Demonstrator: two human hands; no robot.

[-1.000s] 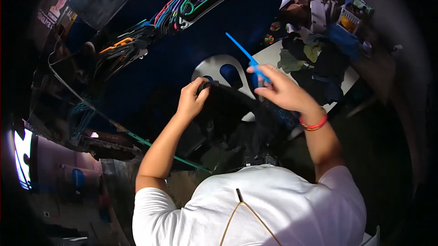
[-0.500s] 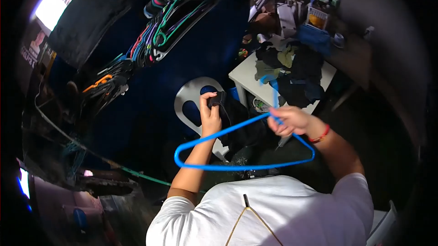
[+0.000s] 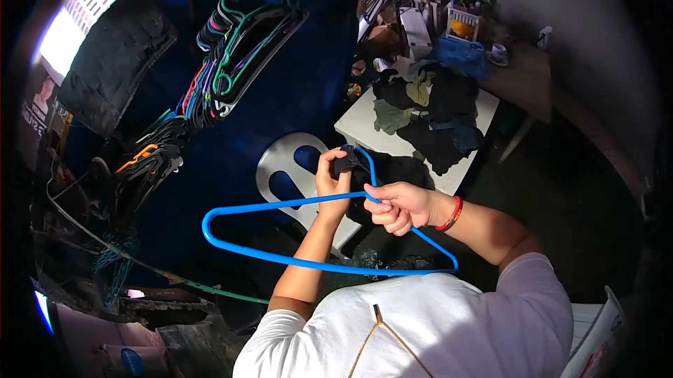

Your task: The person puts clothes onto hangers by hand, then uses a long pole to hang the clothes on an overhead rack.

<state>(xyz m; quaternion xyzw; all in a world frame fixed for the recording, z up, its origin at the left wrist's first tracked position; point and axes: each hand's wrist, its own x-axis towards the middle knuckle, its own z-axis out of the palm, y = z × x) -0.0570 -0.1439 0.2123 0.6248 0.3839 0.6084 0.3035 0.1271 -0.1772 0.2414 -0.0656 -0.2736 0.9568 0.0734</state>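
My left hand (image 3: 332, 185) pinches the bunched edge of a black garment (image 3: 396, 169), whose bulk hangs in front of the white table. A blue plastic clothes hanger (image 3: 280, 258) is gripped near the base of its hook by my right hand (image 3: 401, 208). The hook reaches the garment's edge beside my left fingers; whether it passes through the cloth I cannot tell. The hanger's long bar runs across in front of my left forearm, close to my white shirt.
Behind my hands stands a white plastic chair (image 3: 280, 157). Dark and olive clothes (image 3: 438, 108) are piled on a white table (image 3: 357, 124). Many-coloured hangers (image 3: 238, 56) hang at the upper left, near a dark hanging cloth (image 3: 116, 63). A green pole (image 3: 224, 292) crosses at lower left.
My right hand has brought the blue hanger leftward, so its hook now meets the garment at my left hand. The left hand keeps its hold. The view has shifted slightly.
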